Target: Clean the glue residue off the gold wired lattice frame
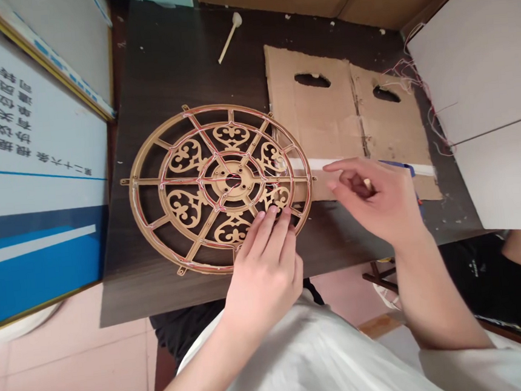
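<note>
left hand (267,274), lower centre: fingers extended, gripping nothing; laid on openwork disc (220,190), seemingly to steady it | right hand (379,200), right of centre: thumb, forefinger apart; any hold unclear | disc: centre-left; flat on table (177,75)

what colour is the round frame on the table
The round frame is gold, clearest in the head view.

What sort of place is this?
Probably a small workshop or assembly corner, though I can't be sure. A round gold frame strung with thin wires lies on the table, and loose wires trail over the cardboard.
</note>
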### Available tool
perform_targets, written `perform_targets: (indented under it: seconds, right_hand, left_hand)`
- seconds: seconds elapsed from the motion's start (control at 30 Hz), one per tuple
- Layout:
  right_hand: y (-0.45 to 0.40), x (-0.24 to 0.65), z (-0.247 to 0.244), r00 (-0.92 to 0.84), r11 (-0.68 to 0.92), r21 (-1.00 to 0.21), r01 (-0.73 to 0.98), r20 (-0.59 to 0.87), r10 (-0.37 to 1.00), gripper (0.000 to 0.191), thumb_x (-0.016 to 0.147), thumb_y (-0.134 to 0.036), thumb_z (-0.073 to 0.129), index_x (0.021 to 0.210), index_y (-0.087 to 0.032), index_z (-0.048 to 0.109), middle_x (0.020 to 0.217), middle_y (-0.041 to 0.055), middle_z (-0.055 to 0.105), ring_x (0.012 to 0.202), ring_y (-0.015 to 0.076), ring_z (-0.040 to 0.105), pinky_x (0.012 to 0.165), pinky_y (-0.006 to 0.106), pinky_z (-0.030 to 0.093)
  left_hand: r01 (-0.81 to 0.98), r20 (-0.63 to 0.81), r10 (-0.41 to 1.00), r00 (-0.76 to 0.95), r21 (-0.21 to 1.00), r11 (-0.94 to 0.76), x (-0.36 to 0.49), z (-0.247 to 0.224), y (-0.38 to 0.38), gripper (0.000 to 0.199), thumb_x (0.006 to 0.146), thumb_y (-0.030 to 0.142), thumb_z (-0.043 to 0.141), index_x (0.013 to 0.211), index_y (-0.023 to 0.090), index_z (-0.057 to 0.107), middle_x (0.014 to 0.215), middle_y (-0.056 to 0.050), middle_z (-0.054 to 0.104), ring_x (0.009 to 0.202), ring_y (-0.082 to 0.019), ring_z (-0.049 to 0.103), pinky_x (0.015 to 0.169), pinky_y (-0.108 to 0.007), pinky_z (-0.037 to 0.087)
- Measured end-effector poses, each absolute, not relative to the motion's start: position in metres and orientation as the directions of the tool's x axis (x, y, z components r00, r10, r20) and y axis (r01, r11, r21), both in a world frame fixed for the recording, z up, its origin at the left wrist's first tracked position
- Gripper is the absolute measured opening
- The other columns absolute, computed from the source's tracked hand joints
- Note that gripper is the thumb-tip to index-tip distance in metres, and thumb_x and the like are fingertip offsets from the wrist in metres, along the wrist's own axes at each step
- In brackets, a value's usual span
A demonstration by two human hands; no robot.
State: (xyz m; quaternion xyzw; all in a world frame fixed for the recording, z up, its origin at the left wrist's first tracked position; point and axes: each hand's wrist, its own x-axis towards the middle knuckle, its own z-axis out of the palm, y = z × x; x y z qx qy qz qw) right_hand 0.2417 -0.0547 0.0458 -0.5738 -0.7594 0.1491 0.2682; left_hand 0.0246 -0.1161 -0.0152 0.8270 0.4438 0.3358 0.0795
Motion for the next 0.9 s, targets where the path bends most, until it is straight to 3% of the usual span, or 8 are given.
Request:
perform_targets:
  seconds: [0.17,0.27,0.4,0.5,0.73,0.9]
  right_hand:
    - [-0.062,0.239,0.045,-0.074,0.240,-0.750,0.616,0.249,0.966,0.042,0.113,-0.044,0.041,0.102,-0.030,0.078,0.085,0.0043,0.070,0.076,0.0224,0.065,0.069,0.038,0.050]
    - [-0.064,0.237,0.043,-0.085,0.275,-0.764,0.584,0.280,0.956,0.050,0.113,-0.053,0.035,0.097,-0.031,0.077,0.093,0.0067,0.071,0.089,0.0261,0.067,0.080,0.043,0.053]
    - [-0.068,0.240,0.040,-0.096,0.244,-0.741,0.626,0.237,0.967,0.061,0.113,-0.055,0.031,0.075,-0.026,0.068,0.070,0.0042,0.060,0.064,0.0206,0.056,0.062,0.038,0.043]
    - [-0.074,0.240,0.039,-0.131,0.219,-0.713,0.666,0.177,0.975,0.057,0.113,-0.051,0.038,0.068,-0.024,0.061,0.058,0.0004,0.055,0.051,0.0162,0.050,0.054,0.035,0.038]
    - [-0.084,0.234,0.035,-0.231,0.221,-0.682,0.697,0.079,0.970,0.020,0.102,-0.032,0.065,0.083,-0.025,0.070,0.073,-0.0010,0.071,0.064,0.0158,0.064,0.060,0.029,0.049]
    - [-0.086,0.232,0.031,-0.184,0.187,-0.740,0.646,0.087,0.979,0.014,0.104,-0.030,0.063,0.094,-0.025,0.072,0.073,-0.0024,0.074,0.059,0.0146,0.068,0.058,0.027,0.053]
  left_hand:
    - [0.678,0.479,0.791,0.380,0.438,-0.591,0.024,-0.017,-0.117,0.027,0.091,0.006,0.060,0.115,0.004,0.073,0.137,-0.016,0.072,0.129,-0.033,0.067,0.118,-0.050,0.054]
    - [0.676,0.482,0.790,0.378,0.439,-0.592,0.025,-0.017,-0.117,0.028,0.091,0.006,0.060,0.115,0.004,0.073,0.138,-0.017,0.072,0.130,-0.033,0.066,0.118,-0.050,0.055]
    - [0.680,0.485,0.789,0.376,0.435,-0.591,0.025,-0.016,-0.116,0.028,0.092,0.006,0.059,0.115,0.004,0.073,0.137,-0.017,0.072,0.129,-0.032,0.068,0.116,-0.050,0.056]
    - [0.683,0.483,0.791,0.376,0.432,-0.589,0.025,-0.016,-0.116,0.026,0.092,0.006,0.059,0.113,0.004,0.073,0.137,-0.016,0.072,0.129,-0.033,0.068,0.117,-0.050,0.056]
    - [0.684,0.471,0.791,0.392,0.426,-0.592,0.024,-0.016,-0.116,0.029,0.092,0.006,0.060,0.117,0.002,0.073,0.139,-0.017,0.071,0.129,-0.033,0.067,0.117,-0.049,0.054]
    - [0.684,0.473,0.786,0.397,0.418,-0.597,0.025,-0.016,-0.116,0.029,0.092,0.007,0.060,0.118,0.002,0.073,0.138,-0.016,0.072,0.130,-0.033,0.067,0.118,-0.049,0.054]
